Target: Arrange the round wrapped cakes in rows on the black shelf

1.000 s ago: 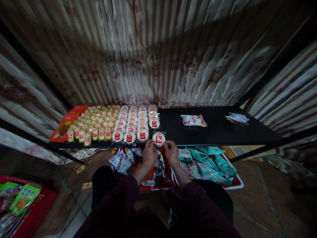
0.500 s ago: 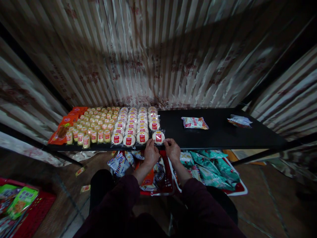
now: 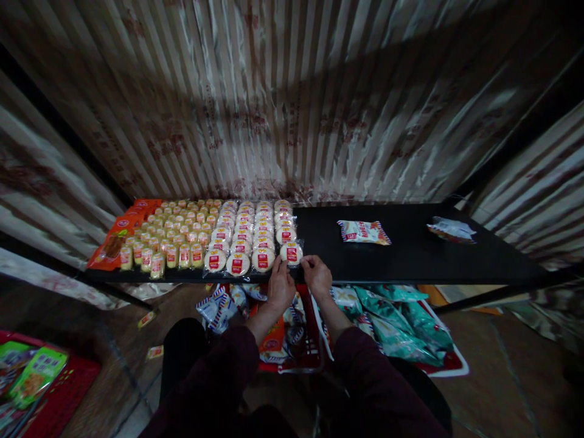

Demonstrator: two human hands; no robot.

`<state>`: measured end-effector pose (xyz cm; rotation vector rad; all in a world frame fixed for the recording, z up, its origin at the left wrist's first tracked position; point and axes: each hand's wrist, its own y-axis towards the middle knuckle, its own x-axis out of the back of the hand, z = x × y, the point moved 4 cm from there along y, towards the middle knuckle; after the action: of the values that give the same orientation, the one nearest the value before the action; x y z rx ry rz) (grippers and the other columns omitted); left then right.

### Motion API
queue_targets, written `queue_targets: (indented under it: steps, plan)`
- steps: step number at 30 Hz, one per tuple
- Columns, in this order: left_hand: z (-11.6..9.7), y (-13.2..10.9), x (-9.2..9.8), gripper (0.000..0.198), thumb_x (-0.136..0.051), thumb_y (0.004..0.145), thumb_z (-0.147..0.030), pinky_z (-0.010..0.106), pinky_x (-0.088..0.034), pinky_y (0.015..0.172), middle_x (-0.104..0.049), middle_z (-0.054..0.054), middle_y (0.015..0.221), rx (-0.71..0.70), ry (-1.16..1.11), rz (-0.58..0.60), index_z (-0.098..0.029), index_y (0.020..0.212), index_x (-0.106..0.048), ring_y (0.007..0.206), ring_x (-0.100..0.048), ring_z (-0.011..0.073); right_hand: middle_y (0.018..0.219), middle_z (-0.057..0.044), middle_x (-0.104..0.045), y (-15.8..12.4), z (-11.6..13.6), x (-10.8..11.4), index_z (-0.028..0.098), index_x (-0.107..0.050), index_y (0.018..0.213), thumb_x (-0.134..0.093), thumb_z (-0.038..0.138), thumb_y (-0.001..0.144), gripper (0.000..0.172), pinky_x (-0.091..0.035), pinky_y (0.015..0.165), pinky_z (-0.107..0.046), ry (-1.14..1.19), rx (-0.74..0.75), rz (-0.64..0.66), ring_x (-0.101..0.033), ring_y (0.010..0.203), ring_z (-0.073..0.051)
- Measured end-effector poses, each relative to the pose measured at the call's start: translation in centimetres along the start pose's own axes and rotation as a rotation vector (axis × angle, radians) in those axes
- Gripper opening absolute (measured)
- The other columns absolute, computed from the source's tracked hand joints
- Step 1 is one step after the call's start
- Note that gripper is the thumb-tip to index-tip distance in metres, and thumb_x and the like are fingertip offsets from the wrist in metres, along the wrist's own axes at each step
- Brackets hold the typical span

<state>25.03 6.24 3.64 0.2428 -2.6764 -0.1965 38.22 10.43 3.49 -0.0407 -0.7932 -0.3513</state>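
Between my two hands is a round white cracker in a clear wrapper [image 3: 291,253] with a red label, at the front of the rightmost row on the black shelf [image 3: 314,237]. The fingertips of my left hand [image 3: 281,285] pinch its lower left wrapper edge. My right hand [image 3: 318,277] pinches the wrapper at the lower right. Left of it, rows of the same wrapped crackers [image 3: 238,263] overlap from front to back. Beyond them stand many small yellow-wrapped snacks [image 3: 171,255], then orange packets [image 3: 108,249] at the shelf's left end.
Farther right on the shelf lie a white-and-red snack packet [image 3: 364,232] and another packet [image 3: 451,229]. Below the front edge, red baskets [image 3: 314,340] hold green packets [image 3: 396,328] and other snacks. Another red basket [image 3: 75,389] is at lower left. A striped curtain [image 3: 274,109] hangs behind.
The held cracker has shifted slightly back, closer over the one behind it. Both hands keep their pinch. The whole view has shifted a little.
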Motion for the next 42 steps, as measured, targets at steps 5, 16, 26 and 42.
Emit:
queue_targets:
  steps: [5,16,26,42]
  plan:
    - [0.5,0.3,-0.4,0.053,-0.046,0.071,-0.002,0.036,-0.046,0.096,-0.043,0.017,0.140,0.008,-0.010,0.006,-0.014,0.122,-0.053,0.093,-0.064,0.0191,0.077,-0.002,-0.069,0.8,0.1,-0.5,0.027,-0.067,0.081,-0.053,0.038,0.081,0.018,-0.035,0.058,-0.027,-0.037,0.003,0.004,-0.059,0.065,-0.017]
    - [0.4,1.2,-1.1,0.053,-0.044,0.071,0.000,0.038,-0.046,0.099,-0.048,0.019,0.135,-0.004,0.053,0.030,-0.010,0.123,-0.052,0.096,-0.064,0.0192,0.084,-0.002,-0.069,1.7,1.1,-0.5,0.028,-0.067,0.087,-0.051,0.039,0.083,0.019,-0.036,0.059,-0.026,-0.151,-0.049,0.093,-0.061,0.072,-0.018]
    - [-0.3,1.4,-1.0,0.048,-0.044,0.073,-0.002,0.037,-0.038,0.108,-0.048,0.020,0.134,-0.036,0.185,0.044,-0.006,0.120,-0.054,0.127,-0.045,0.0235,0.096,-0.002,-0.070,1.6,1.8,-0.3,0.027,-0.064,0.097,-0.049,0.039,0.087,0.021,-0.040,0.066,-0.025,-0.227,-0.063,0.168,-0.063,0.085,-0.018]
    - [-0.1,1.6,-0.8,0.044,-0.042,0.075,-0.002,0.036,-0.044,0.102,-0.046,0.019,0.135,-0.031,0.182,0.064,-0.006,0.117,-0.056,0.122,-0.050,0.0228,0.094,-0.003,-0.070,1.5,1.8,-0.5,0.026,-0.064,0.096,-0.049,0.038,0.087,0.021,-0.040,0.064,-0.026,-0.238,-0.008,0.176,-0.064,0.083,-0.019]
